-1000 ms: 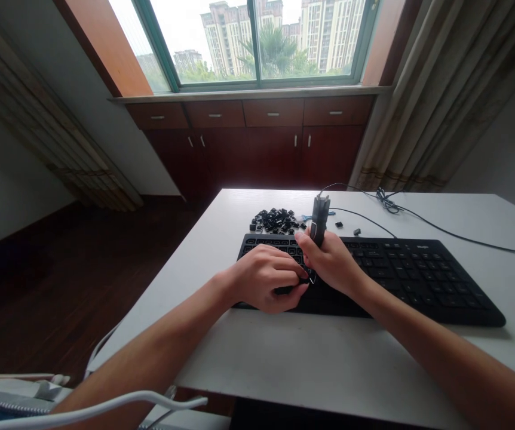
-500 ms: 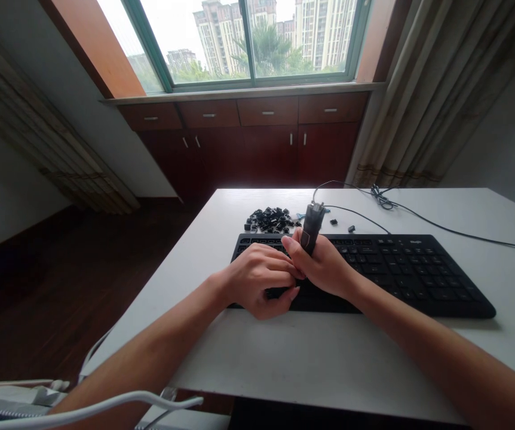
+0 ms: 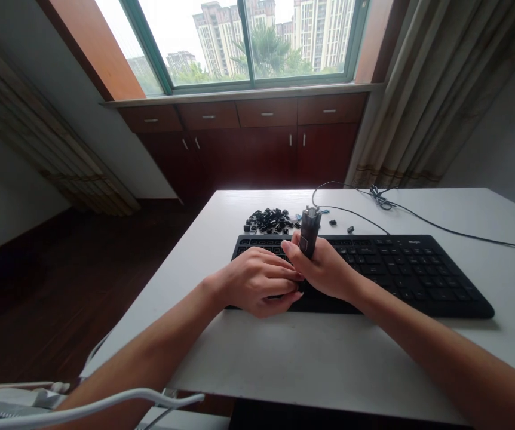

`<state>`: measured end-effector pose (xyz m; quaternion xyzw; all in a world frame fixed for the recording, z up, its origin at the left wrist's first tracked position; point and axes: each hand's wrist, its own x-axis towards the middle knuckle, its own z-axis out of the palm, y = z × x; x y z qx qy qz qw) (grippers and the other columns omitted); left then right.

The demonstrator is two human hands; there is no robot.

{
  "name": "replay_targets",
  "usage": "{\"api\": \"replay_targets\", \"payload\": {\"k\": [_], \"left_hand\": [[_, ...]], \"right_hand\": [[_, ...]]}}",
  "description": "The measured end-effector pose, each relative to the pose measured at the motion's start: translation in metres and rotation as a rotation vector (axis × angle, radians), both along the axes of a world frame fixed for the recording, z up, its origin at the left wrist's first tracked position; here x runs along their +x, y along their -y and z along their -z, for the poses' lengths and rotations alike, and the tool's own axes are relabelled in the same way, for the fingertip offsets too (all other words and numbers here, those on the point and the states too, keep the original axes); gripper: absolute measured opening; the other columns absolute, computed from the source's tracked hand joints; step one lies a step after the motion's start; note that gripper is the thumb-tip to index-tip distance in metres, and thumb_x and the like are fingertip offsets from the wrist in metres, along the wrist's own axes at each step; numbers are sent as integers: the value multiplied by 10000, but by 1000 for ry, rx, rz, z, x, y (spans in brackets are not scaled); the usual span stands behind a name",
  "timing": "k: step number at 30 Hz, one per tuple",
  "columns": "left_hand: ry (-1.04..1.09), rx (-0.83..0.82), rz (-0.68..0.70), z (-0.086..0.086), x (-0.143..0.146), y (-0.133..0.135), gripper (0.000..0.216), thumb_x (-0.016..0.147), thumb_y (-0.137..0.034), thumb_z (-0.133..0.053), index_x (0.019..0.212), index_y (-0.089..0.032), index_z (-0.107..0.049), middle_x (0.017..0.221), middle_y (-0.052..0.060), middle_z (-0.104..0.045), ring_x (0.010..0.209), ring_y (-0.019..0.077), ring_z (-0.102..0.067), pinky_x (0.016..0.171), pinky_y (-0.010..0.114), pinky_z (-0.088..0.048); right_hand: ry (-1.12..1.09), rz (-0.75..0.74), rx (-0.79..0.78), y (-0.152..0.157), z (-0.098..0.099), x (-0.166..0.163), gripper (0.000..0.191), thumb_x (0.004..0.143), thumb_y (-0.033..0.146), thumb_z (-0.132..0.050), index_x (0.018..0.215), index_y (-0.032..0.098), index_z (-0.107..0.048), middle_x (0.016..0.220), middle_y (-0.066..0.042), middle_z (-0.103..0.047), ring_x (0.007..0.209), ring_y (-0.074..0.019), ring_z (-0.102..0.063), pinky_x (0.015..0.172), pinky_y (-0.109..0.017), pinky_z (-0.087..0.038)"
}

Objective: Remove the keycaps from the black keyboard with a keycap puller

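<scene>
A black keyboard (image 3: 414, 272) lies on the white table, its left part under both hands; key sockets at its upper left look bare. My right hand (image 3: 324, 266) is wrapped round a dark, chunky tool handle (image 3: 310, 230), held almost upright over the keys; the tool's lower end is hidden. My left hand (image 3: 261, 280) rests on the keyboard's left part, its fingers drawn together against the right hand near the tool's foot. What its fingertips pinch, if anything, is hidden. Beyond the keyboard lies a heap of loose black keycaps (image 3: 270, 221).
Two loose black pieces, one a small keycap (image 3: 351, 229), lie behind the keyboard. A thin black cable (image 3: 454, 231) with a tied bundle runs over the white table (image 3: 257, 352) to the right. A white tube (image 3: 118, 400) crosses the near left corner.
The tool handle has shifted slightly left and down, with the right hand round it. My left thumb has moved a little right and up, closer to the other fingers.
</scene>
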<state>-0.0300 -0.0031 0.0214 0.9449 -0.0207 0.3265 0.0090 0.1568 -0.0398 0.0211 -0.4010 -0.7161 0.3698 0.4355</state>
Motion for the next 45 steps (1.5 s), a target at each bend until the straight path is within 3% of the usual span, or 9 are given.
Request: {"api": "replay_targets", "payload": {"k": [6,11,15,19,26,32,45], "left_hand": [[65,-4,-70,0,-3,-6,158,807,-253,-771,705,-195,-665,808,-19,-787,678,121,-744,685,226,-614],[69,-28,-43,1,-2,-9,235,827,-266,-772,654,-189,-633,820,-22,-796,696,119,-754,707,228,-620],[49,25,14,0,2,-3,61,853,-239,-752,835,-193,-715,927,-10,-805,821,146,-773,775,251,-633],[-30,58,-7,-1,3,1,86,895,-211,-703,975,-195,-734,979,2,-803,919,173,-769,853,281,-636],[-88,8,0,0,0,-2,71,888,-190,-715,956,-194,-734,952,24,-800,870,162,-767,963,284,-611],[-133,-44,27,1,-3,-5,247,881,-131,-702,1123,-179,-718,1081,46,-785,1023,165,-753,1055,270,-577],[-120,-89,57,2,-3,-5,279,900,-102,-668,1167,-166,-714,1114,77,-775,1061,191,-745,1019,283,-604]], "right_hand": [[-98,-41,-89,-2,2,2,379,1015,424,-491,710,211,-424,614,47,-463,565,-107,-421,563,-257,-362],[-139,-85,-111,-1,6,5,391,1018,447,-496,716,213,-413,600,51,-469,537,-95,-408,526,-244,-341],[-128,-104,-92,1,5,5,394,1017,453,-496,717,208,-428,607,46,-474,549,-97,-425,533,-244,-353],[-96,-113,-48,1,3,5,379,1013,447,-502,727,209,-431,603,53,-449,538,-96,-401,517,-245,-333],[-49,-60,72,3,-1,-1,378,1016,390,-481,695,217,-382,619,60,-364,553,-99,-340,539,-259,-320],[-137,-28,7,1,3,-1,382,1010,404,-486,694,223,-369,606,66,-353,545,-100,-330,533,-258,-314],[-158,1,5,1,6,0,399,1007,440,-494,693,219,-385,608,62,-367,541,-97,-335,525,-253,-319]]}}
